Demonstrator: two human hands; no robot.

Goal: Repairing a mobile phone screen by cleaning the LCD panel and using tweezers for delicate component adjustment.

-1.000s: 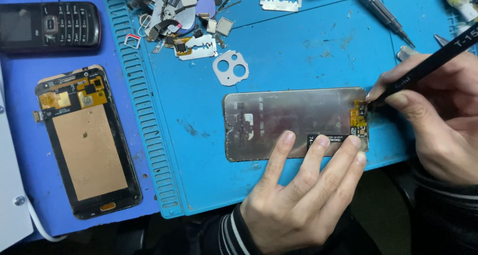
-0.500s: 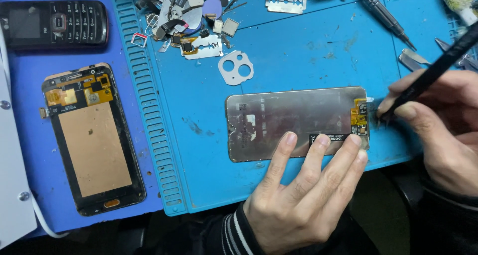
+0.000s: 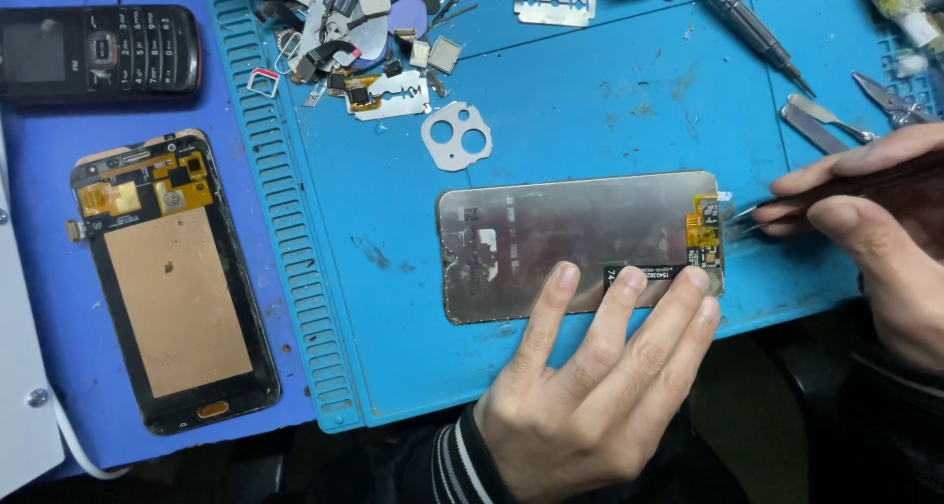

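Observation:
A silver phone display panel (image 3: pixel 570 234) lies back-up on the blue work mat (image 3: pixel 629 101), with a yellow flex connector (image 3: pixel 706 224) at its right end. My left hand (image 3: pixel 590 386) presses three fingertips on the panel's near edge. My right hand (image 3: pixel 875 229) pinches dark tweezers (image 3: pixel 762 209), held nearly flat. Their tips sit just right of the flex connector, at the panel's right edge.
A second display assembly with a copper back (image 3: pixel 172 278) and a black keypad phone (image 3: pixel 98 54) lie at left. Loose small parts (image 3: pixel 364 32), razor blades (image 3: pixel 556 2), a camera bezel (image 3: pixel 457 135), a screwdriver (image 3: pixel 747 27) and spare tweezers (image 3: pixel 821 120) lie on the far side of the mat.
My right hand has dropped and the tool now lies flatter, its tips still by the flex connector. My left hand stays on the panel. The view has shifted slightly.

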